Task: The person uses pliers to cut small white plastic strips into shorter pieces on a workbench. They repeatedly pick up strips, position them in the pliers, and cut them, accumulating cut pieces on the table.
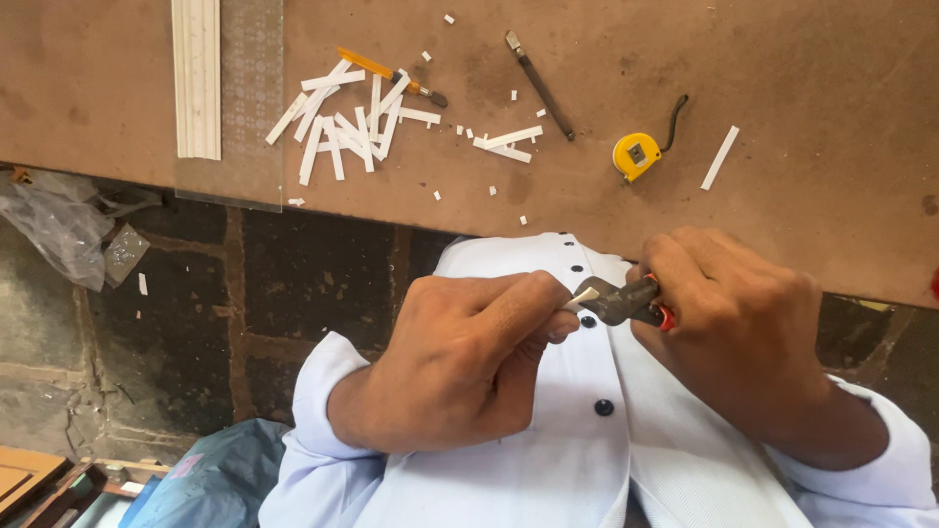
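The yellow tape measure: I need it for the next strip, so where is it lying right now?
In the head view the yellow tape measure lies on the brown board, right of centre, between the dark slim tool and a lone white strip, beyond the right hand.

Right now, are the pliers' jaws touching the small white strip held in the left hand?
Touching. The head view shows the pliers in the right hand closed on the white strip that the left hand pinches.

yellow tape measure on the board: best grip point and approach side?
Probably the round yellow tape measure body, pinched across its two curved sides from above. It lies flat on the brown board with bare space around it; its dark strap trails toward the upper right, so come from the lower left.
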`<state>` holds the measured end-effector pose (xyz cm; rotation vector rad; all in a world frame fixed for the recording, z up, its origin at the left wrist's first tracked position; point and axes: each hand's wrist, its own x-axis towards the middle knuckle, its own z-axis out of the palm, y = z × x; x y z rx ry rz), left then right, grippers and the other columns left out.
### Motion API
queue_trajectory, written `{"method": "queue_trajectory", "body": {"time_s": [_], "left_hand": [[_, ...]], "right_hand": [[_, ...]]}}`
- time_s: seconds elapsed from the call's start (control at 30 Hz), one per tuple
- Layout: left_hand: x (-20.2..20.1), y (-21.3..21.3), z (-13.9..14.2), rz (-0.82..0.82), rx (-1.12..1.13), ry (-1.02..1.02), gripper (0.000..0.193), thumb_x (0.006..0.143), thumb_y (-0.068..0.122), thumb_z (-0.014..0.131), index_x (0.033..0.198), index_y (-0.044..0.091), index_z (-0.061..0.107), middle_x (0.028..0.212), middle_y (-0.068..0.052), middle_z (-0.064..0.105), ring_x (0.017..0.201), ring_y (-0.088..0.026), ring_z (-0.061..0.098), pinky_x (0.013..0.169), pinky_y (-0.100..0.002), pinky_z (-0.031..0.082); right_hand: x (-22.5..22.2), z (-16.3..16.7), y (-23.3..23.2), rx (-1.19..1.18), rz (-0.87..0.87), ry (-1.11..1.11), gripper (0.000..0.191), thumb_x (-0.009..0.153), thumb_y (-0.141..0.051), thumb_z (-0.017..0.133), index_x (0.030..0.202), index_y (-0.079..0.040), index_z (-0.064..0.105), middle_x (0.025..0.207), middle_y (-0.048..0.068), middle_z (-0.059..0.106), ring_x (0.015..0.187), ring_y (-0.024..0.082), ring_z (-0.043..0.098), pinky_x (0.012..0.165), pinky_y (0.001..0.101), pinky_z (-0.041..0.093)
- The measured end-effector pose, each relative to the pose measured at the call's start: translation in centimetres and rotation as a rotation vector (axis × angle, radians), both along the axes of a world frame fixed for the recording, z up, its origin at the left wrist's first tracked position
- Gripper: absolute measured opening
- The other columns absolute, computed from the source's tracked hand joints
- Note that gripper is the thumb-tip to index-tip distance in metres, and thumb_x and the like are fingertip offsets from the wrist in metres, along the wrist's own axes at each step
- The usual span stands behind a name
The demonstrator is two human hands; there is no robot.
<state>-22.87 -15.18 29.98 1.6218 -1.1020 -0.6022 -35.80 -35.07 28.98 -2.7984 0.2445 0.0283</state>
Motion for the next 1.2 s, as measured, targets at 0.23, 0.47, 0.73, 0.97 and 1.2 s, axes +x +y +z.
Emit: {"method": "queue_trajectory", "body": {"time_s": [0.23,0.47,0.73,0.97,1.2], "left_hand": [[-0.1,0.1,-0.4,0.012,-0.02,0.015,0.019,0.086,-0.012,0.058,0.099,0.001,0.06,0.079,-0.009,0.065,0.064,-0.024,0.066,0.058,-0.033,0.051],[-0.1,-0.1,-0.8,0.026,-0.045,0.022,0.02,0.086,-0.014,0.057,0.1,0.0,0.061,0.081,-0.01,0.066,0.067,-0.025,0.068,0.061,-0.033,0.053],[0.1,-0.4,-0.7,0.011,-0.048,0.039,0.021,0.087,-0.014,0.056,0.101,0.001,0.06,0.084,-0.009,0.068,0.072,-0.024,0.071,0.064,-0.032,0.056],[0.1,-0.7,-0.5,-0.023,-0.042,0.001,0.019,0.085,-0.013,0.06,0.098,0.001,0.06,0.08,-0.009,0.066,0.067,-0.025,0.068,0.058,-0.034,0.051],[0.5,-0.7,-0.4,-0.002,-0.023,-0.086,0.019,0.085,-0.01,0.062,0.098,0.004,0.061,0.077,-0.006,0.062,0.065,-0.023,0.065,0.056,-0.035,0.047]], "right_hand": [[0.1,0.0,0.0,-0.029,-0.005,0.005,0.032,0.069,-0.018,0.085,0.079,-0.007,0.057,0.075,0.008,0.06,0.068,0.027,0.062,0.054,0.0417,0.043],[0.3,-0.3,-0.5,-0.001,0.02,-0.094,0.028,0.074,-0.009,0.081,0.079,-0.004,0.054,0.074,0.011,0.055,0.067,0.029,0.058,0.059,0.0418,0.043],[0.3,-0.7,-1.5,0.162,0.022,-0.006,0.028,0.062,-0.002,0.077,0.079,-0.003,0.055,0.069,0.011,0.056,0.064,0.03,0.059,0.057,0.0406,0.045],[0.1,0.1,-2.0,0.193,0.039,0.0,0.029,0.06,-0.003,0.078,0.078,-0.003,0.055,0.069,0.011,0.056,0.064,0.03,0.059,0.057,0.0412,0.045],[0.2,0.1,-1.4,0.204,0.024,0.044,0.026,0.062,-0.004,0.078,0.079,-0.004,0.058,0.068,0.01,0.057,0.062,0.03,0.06,0.055,0.0417,0.045]]}}
